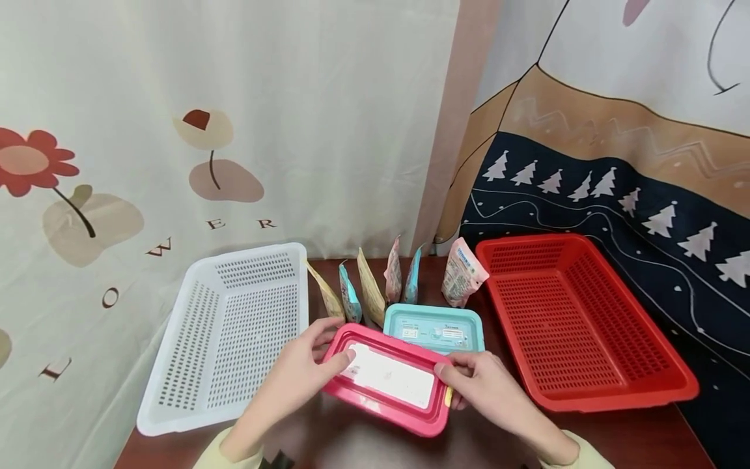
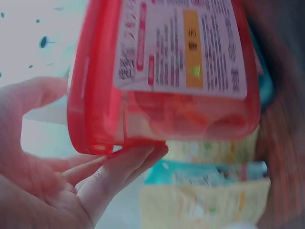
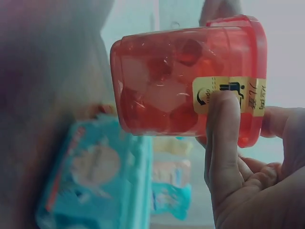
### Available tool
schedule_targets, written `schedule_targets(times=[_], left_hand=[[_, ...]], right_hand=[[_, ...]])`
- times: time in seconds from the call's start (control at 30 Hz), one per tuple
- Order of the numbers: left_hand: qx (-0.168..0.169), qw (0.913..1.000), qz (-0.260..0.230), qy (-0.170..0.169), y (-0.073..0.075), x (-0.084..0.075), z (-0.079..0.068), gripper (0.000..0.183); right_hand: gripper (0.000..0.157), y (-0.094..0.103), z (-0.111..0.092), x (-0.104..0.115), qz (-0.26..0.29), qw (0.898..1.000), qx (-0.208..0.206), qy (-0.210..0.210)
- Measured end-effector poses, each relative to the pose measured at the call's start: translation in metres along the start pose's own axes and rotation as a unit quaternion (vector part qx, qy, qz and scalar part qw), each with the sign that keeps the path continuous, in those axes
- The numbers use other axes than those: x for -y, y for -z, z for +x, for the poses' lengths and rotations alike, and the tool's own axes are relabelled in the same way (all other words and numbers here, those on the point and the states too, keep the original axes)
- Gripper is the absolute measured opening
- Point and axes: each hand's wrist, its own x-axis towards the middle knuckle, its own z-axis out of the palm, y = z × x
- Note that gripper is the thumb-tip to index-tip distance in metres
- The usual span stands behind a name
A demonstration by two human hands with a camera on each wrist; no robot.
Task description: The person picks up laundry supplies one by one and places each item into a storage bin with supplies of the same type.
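Observation:
Between my hands a red lidded plastic box (image 1: 389, 378) is held tilted above the table. My left hand (image 1: 305, 365) grips its left end, thumb on the lid and fingers beneath the rim. At the right end my right hand (image 1: 477, 384) pinches the rim, thumb on top. The right wrist view shows a yellow "open" sticker (image 3: 228, 95) on the box's end, under a finger. A printed label (image 2: 181, 47) covers one side in the left wrist view. Behind it, partly covered, a turquoise lidded box (image 1: 433, 326) sits on the table.
To the left stands a white perforated basket (image 1: 295, 312); a red basket (image 1: 586, 352) stands on the right. Several upright pouches, including a yellow pouch (image 1: 370, 286) and a turquoise pouch (image 1: 349, 296), line the back. A pink pouch (image 1: 463, 273) stands beside the red basket.

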Motion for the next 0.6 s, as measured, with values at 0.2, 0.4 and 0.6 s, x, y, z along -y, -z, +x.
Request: schedule_targets(times=[0.2, 0.4, 0.6], left_hand=[[0.024, 0.9926, -0.119, 0.010, -0.003, -0.009, 0.000, 0.059], [0.063, 0.9612, -0.267, 0.030, -0.018, -0.014, 0.004, 0.065], [0.058, 0.9443, -0.322, 0.038, -0.033, -0.015, 0.005, 0.069]], right_hand=[[0.031, 0.025, 0.004, 0.011, -0.015, 0.997, -0.063, -0.041], [0.039, 0.046, 0.014, 0.016, -0.049, 0.991, -0.098, -0.073], [0.039, 0.056, 0.024, 0.008, -0.081, 0.986, -0.121, -0.076]])
